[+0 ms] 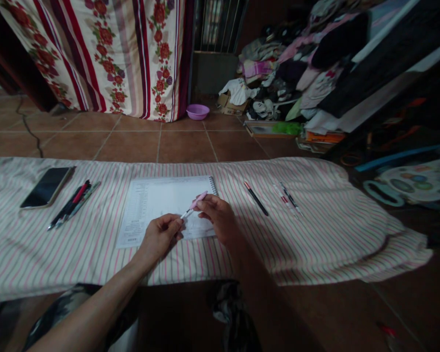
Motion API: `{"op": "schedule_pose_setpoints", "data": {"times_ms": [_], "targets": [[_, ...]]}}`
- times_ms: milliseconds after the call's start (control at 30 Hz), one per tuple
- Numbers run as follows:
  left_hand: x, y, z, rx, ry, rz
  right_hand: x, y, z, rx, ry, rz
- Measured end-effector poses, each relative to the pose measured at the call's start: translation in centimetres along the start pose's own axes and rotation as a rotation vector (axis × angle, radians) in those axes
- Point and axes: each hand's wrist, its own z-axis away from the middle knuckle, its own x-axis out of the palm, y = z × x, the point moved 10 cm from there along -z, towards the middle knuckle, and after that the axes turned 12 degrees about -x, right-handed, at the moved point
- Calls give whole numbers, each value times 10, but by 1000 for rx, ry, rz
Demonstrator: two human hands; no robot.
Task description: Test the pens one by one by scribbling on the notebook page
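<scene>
Above a spiral notebook [161,195], a slim pen [198,199] with a pink upper part and a whitish lower part is held between my two hands. My left hand [165,231] pinches its lower, whitish end. The fingers of my right hand [217,215] close round the pink part. Printed text and lines run along the notebook's left side, and its spiral binding shows at the upper right. My fingertips hide some of the pen, so I cannot tell whether it is in one piece.
On the striped cloth [315,234], a phone [47,187] and several pens [73,203] lie to the left. A black pen [255,198] and two thin pens [289,199] lie to the right. Beyond are a purple basin [197,112], a floral curtain [106,54] and piled clothes [289,68].
</scene>
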Motion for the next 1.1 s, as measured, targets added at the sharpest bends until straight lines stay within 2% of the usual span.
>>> {"op": "schedule_pose_setpoints", "data": {"times_ms": [833,1100], "targets": [[-4,8,1,12,10,-33,13,-1,1,-60,-47,15],[-3,11,2,38,-6,-75,23,8,3,-79,-113,58]]}}
